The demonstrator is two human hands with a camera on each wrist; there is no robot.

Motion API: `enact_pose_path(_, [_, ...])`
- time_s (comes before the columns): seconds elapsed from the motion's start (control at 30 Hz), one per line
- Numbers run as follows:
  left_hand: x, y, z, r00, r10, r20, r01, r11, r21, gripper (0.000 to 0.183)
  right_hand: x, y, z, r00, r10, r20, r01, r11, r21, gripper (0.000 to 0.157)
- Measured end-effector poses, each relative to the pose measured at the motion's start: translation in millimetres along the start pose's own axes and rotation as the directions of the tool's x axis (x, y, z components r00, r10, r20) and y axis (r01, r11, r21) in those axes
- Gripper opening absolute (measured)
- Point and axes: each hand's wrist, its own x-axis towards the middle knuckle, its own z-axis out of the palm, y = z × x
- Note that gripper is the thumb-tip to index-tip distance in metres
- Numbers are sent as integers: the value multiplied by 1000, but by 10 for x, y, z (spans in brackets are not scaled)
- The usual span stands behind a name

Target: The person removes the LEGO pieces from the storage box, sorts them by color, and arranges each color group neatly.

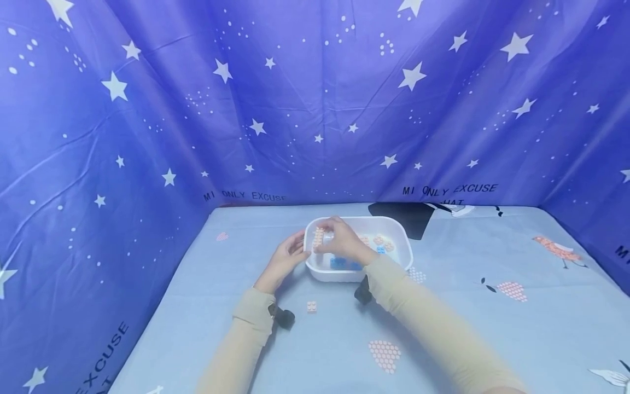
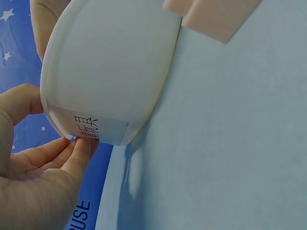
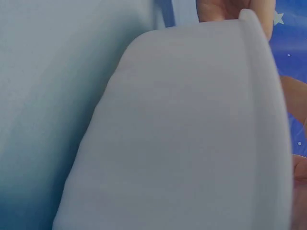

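pinching 1 peach blk w/ r hand, 1 tub (white) w/ l hand

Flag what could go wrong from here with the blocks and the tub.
The peach piece could slip, as the right hand seems to pinch it by fingertips. The loose block on the cloth might get brushed by the left wrist's black camera. The white tub might shift if the left hand pushes its end.
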Motion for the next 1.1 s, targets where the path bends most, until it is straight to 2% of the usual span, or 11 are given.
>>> enact_pose_path(0.27, [117, -191, -32, 1000, 7, -5, -7, 1000, 3, 67, -146, -15, -103, 999, -54, -1, 54, 998, 12, 66])
enact_pose_path(0.53, [141, -247, -26, 999, 8, -49, -8, 1000, 11, 65, -377, -85, -168, 997, -76, -6, 76, 995, 62, 66])
enact_pose_path(0.67, [143, -261, -39, 998, 6, -62, -5, 1000, 21, 65, -517, -114, -141, 993, -117, 8, 117, 991, 68, 65])
enact_pose_path(0.8, [143, -272, -49, 999, 26, -45, -25, 999, 38, 67, -669, -128, -86, 988, -153, 20, 151, 987, 54, 64])
enact_pose_path(1.1, [126, -267, -42, 999, 25, -45, -22, 998, 55, 65, -938, -163, 25, 985, -170, 42, 169, 985, 12, 66])
